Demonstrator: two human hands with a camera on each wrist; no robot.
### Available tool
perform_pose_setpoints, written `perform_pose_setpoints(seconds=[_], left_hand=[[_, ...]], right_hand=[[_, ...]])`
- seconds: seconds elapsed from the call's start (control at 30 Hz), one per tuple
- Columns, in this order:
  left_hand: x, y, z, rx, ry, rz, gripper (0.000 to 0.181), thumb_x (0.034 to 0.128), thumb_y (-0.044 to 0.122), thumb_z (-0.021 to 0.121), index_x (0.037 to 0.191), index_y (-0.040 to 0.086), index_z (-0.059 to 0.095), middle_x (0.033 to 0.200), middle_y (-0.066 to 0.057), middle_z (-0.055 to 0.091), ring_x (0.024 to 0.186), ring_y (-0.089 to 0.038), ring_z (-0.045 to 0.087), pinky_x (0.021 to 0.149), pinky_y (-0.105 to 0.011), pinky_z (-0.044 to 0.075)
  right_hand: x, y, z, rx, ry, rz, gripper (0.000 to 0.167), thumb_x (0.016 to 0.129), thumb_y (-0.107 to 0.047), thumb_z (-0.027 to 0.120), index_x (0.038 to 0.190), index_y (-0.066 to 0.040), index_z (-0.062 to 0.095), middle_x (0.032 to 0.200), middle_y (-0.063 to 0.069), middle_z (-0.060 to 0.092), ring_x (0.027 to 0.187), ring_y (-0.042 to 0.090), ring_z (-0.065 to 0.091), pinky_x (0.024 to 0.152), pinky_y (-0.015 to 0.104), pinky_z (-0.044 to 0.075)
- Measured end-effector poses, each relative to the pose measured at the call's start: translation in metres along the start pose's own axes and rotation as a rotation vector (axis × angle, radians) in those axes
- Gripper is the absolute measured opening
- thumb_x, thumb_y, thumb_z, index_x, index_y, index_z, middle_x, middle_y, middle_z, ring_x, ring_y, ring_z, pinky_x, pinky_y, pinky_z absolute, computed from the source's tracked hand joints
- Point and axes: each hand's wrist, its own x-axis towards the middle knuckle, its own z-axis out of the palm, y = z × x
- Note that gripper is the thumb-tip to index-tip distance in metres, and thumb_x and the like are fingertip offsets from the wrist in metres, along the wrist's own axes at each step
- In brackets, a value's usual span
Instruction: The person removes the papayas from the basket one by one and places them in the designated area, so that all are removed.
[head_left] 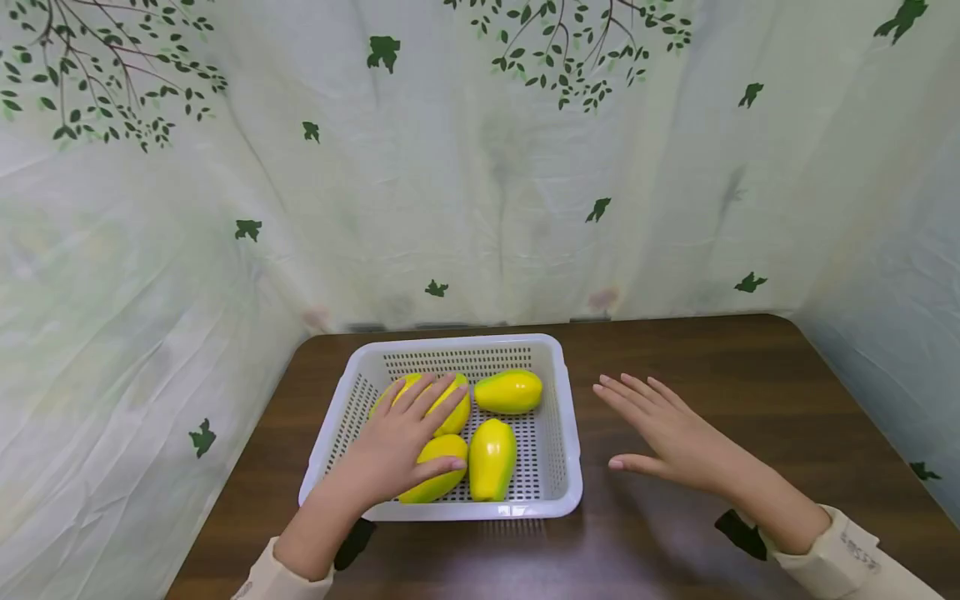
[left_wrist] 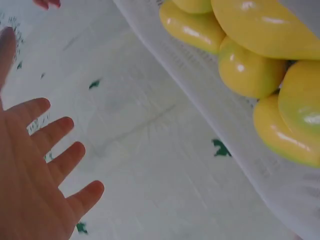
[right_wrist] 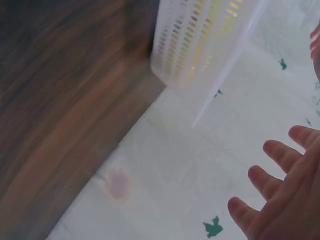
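Note:
A white plastic basket (head_left: 558, 492) with slotted walls stands on the table. Several glossy yellow fruits tinged green, looking like papayas or mangoes, lie inside; one fruit (head_left: 508, 392) is at the back right and another (head_left: 492, 460) at the front. My left hand (head_left: 393, 446) hovers over the basket's left half with fingers straight, hiding part of the fruits behind it. In the left wrist view, that hand (left_wrist: 37, 175) holds nothing and is apart from the fruits (left_wrist: 252, 67). To the right of the basket, my right hand (head_left: 671, 437) hangs above the table, fingers extended and holding nothing.
The dark wooden table (head_left: 675, 542) has rounded far corners. Pale cloth (head_left: 480, 208) printed with leaves and green birds hangs behind it and on both sides. The basket's right wall (right_wrist: 200, 45) rises beside the bare wood in the right wrist view.

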Motion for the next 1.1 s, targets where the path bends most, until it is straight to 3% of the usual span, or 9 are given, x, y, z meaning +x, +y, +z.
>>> perform_pose_setpoints(seconds=[0.2,0.37,0.53,0.8,1.1], left_hand=[[-0.022,-0.019,-0.009,-0.005,0.061,-0.19,0.074,0.0814,0.049,0.058,0.139,0.011,0.031,0.14,-0.01,0.032,0.126,-0.03,0.027,0.1,-0.051,0.019],[-0.044,-0.032,-0.008,-0.019,0.105,-0.353,0.073,0.0778,0.037,0.068,0.135,0.006,0.036,0.136,-0.017,0.035,0.123,-0.036,0.028,0.095,-0.056,0.024],[-0.064,-0.038,-0.003,-0.075,0.126,-0.491,0.07,0.0773,0.029,0.07,0.133,0.001,0.037,0.135,-0.021,0.032,0.122,-0.04,0.026,0.092,-0.061,0.024],[-0.089,-0.043,0.015,-0.148,0.106,-0.664,0.067,0.0809,0.028,0.066,0.132,-0.003,0.035,0.133,-0.025,0.032,0.119,-0.044,0.027,0.088,-0.064,0.024],[-0.107,-0.045,0.034,-0.268,0.094,-0.853,0.062,0.0854,0.026,0.06,0.132,-0.005,0.033,0.132,-0.028,0.031,0.115,-0.047,0.029,0.088,-0.065,0.026]], right_hand=[[0.013,-0.008,0.004,0.114,-0.012,0.005,0.084,0.078,-0.05,0.062,0.143,-0.014,0.024,0.143,0.006,0.03,0.129,0.026,0.027,0.102,0.047,0.019],[0.027,-0.018,0.008,0.188,0.017,-0.032,0.085,0.077,-0.051,0.062,0.142,-0.01,0.025,0.142,0.008,0.031,0.124,0.026,0.034,0.095,0.05,0.03],[0.042,-0.03,0.015,0.243,-0.02,-0.041,0.086,0.077,-0.048,0.064,0.141,-0.008,0.025,0.142,0.008,0.03,0.124,0.026,0.034,0.097,0.047,0.03],[0.069,-0.047,0.032,0.391,-0.111,0.033,0.087,0.076,-0.047,0.067,0.143,-0.014,0.022,0.143,0.0,0.026,0.126,0.018,0.029,0.101,0.04,0.027],[0.091,-0.059,0.057,0.535,-0.168,0.087,0.088,0.075,-0.05,0.066,0.142,-0.015,0.022,0.142,-0.001,0.027,0.127,0.015,0.025,0.102,0.037,0.025]])
